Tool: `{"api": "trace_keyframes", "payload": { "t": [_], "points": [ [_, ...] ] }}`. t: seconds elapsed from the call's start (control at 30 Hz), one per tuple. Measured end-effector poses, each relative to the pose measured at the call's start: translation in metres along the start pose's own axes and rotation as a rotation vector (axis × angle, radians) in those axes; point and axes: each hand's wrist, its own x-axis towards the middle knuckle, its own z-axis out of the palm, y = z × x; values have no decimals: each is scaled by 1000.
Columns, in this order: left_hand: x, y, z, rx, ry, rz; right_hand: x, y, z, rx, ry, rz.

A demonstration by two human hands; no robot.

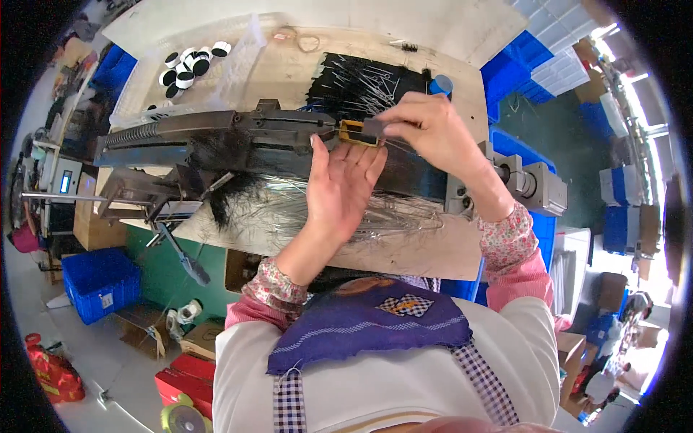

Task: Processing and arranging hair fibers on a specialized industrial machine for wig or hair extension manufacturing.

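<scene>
My right hand (427,130) pinches a small dark block (373,128) between thumb and fingers, at the right end of a small yellow frame (349,135). Palm up and fingers stretched out, my left hand (342,180) lies open, its fingertips at the lower edge of that frame. Its thumb points up beside the jaw end of a long dark metal machine (289,124). What the fingertips touch under the frame is hidden. Loose thin metal wires (393,216) lie on the near side of the machine, around my left wrist. A clump of black bristles (225,195) hangs to the left.
Beyond the machine, twisted-wire brushes (375,83) lie on a black sheet, beside a blue round container (441,85). A clear tray (242,68) holds several white, black-topped round pieces. A grey motor (538,189) stands at right, and a metal rod (65,196) juts out left.
</scene>
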Motion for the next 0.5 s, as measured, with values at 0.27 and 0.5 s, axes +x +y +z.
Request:
{"api": "trace_keyframes", "payload": {
  "t": [0.27,0.5],
  "points": [
    [0,-1,-1,10,37,41,6,-13,13,-103,-27,-143],
    [5,4,2,66,-14,5,1,-12,5,-188,11,-152]
  ]
}}
